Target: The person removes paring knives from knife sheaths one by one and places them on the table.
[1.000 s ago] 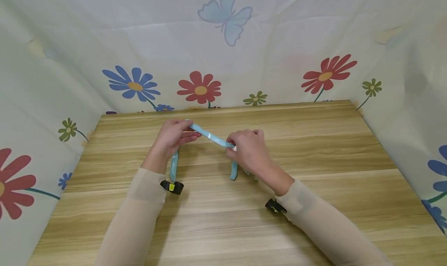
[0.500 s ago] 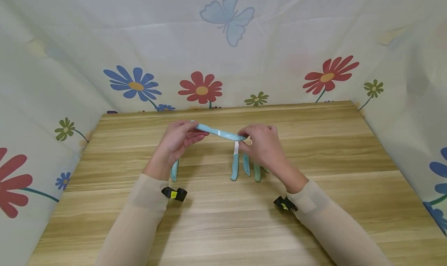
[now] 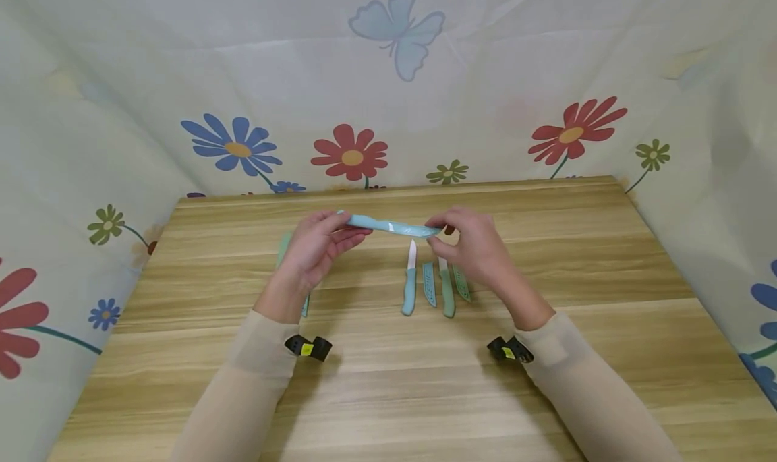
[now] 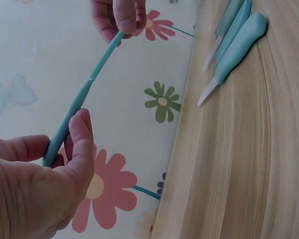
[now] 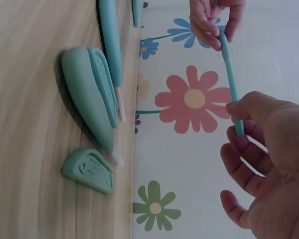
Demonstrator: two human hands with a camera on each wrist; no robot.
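A light-blue knife in its matching sheath [image 3: 397, 228] is held level above the table between both hands. My left hand [image 3: 317, 249] pinches the handle end between thumb and fingers, seen closely in the left wrist view. Thumb and fingertips of my right hand [image 3: 473, 246] pinch the sheath's tip. Below, on the table, lie a bare blue knife [image 3: 409, 290], a blue sheath [image 3: 429, 284], a green knife [image 3: 447, 292] and a green sheath [image 3: 463, 284] side by side. The blade inside the held sheath is hidden.
Behind my left hand, a green piece [image 3: 283, 246] and the end of a blue piece [image 3: 305, 305] show partly. The wooden table [image 3: 388, 394] ends at a white flowered curtain [image 3: 485, 98] at the back and sides.
Both hands have moved slightly right, the right one further and upward. The held knife has swung from slanting to nearly level, and the knives and sheaths below have come into view.
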